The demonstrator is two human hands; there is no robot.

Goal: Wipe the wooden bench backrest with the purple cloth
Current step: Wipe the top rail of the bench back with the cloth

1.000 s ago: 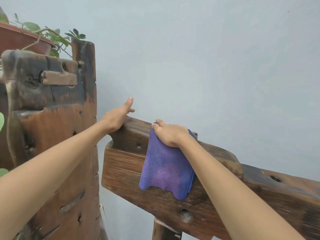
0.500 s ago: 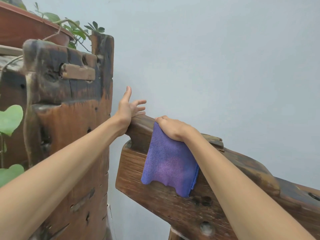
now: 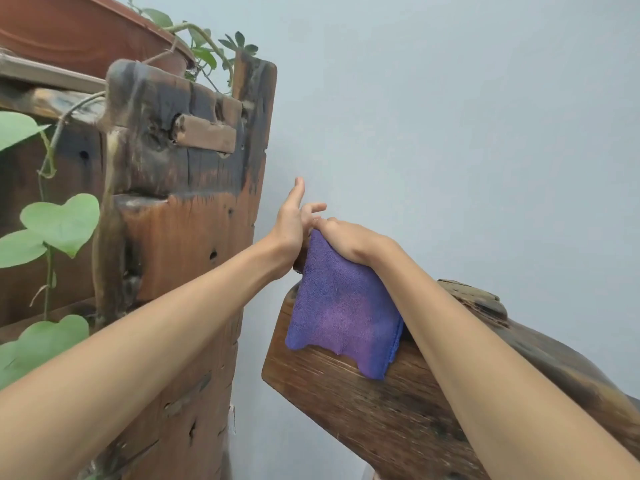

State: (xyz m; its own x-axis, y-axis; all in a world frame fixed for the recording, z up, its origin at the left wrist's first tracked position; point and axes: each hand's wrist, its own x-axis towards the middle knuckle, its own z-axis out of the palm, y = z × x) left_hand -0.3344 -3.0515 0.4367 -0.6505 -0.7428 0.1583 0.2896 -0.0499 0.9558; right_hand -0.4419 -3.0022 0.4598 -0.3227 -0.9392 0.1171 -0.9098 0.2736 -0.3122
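A purple cloth (image 3: 341,313) hangs folded over the top left end of the dark wooden bench backrest (image 3: 374,407). My right hand (image 3: 349,242) lies on top of the cloth with its fingers curled over the backrest's top edge, holding the cloth against the wood. My left hand (image 3: 292,225) is just left of it at the very end of the backrest, fingers straight and spread, its heel against the wood. The backrest's tip is hidden behind both hands.
A tall weathered wooden post (image 3: 187,209) stands close on the left, with a terracotta planter (image 3: 79,32) and green vine leaves (image 3: 60,223) above and beside it. A pale grey wall (image 3: 450,133) runs behind the bench.
My right hand has slid the cloth left along the backrest top until it meets my left hand at the end. The view has shifted, so the post and bench sit further right.
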